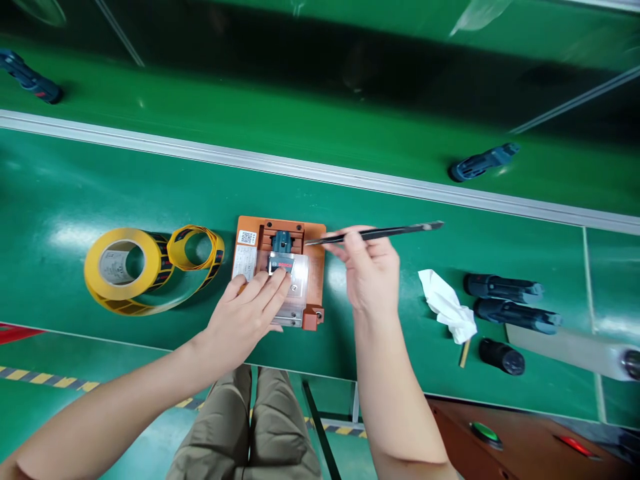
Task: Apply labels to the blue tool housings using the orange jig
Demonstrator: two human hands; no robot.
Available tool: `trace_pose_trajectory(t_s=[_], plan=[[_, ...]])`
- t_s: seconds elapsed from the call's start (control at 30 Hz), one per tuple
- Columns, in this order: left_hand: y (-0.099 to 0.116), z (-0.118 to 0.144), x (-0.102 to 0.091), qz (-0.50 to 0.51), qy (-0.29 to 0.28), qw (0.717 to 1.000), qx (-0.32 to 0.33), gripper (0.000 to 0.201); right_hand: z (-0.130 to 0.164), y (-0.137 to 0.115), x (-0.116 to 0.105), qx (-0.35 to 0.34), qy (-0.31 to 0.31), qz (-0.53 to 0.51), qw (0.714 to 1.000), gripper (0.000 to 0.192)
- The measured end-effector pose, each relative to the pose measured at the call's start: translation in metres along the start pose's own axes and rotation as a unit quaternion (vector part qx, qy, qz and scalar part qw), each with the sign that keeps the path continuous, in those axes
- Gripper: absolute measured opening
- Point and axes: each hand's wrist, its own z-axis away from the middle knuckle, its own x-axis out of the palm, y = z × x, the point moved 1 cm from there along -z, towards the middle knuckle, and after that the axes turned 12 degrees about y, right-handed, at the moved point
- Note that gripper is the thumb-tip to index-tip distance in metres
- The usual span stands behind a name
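An orange-brown fixture (317, 277) lies on the green workbench, with a dark blue tool body (281, 242) seated in its slot. A clear plastic cover (301, 270) spans the lower half of the fixture, and a dark BOSCH label (281, 264) shows at its upper edge. My left hand (245, 313) rests on the cover with fingers stretched out, their tips just below the label. Black tweezers (395, 231) are gripped in my right hand (373, 270); their tip points left, over the fixture's upper right, close to the tool body. Whether the tips hold anything is too small to tell.
Left of the fixture stands a yellow label roll (95, 270) with a trailing loop (220, 250). To the right lie crumpled white tissue (447, 307), dark tool bodies (505, 288) and a black cylinder (501, 357). A metal rail (325, 171) runs behind. More tools (483, 163) lie beyond it.
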Motion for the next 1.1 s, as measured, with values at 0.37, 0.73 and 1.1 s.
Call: trace_pose_trajectory(t_s=[0.37,0.73,1.1], plan=[[-0.025,-0.013,0.020,0.249,0.083,0.941,-0.216,0.101,0.016,0.054,-0.073,-0.200,0.080,0.480,0.850,0.024],[-0.015,-0.001,0.011,0.184,0.264,0.940,-0.117,0.097,0.014,0.080,-0.082,-0.247,0.105,0.527,0.807,0.038],[0.031,0.097,0.003,0.215,0.161,0.956,0.118,0.028,0.032,0.016,-0.023,-0.300,-0.305,0.335,0.840,0.042]])
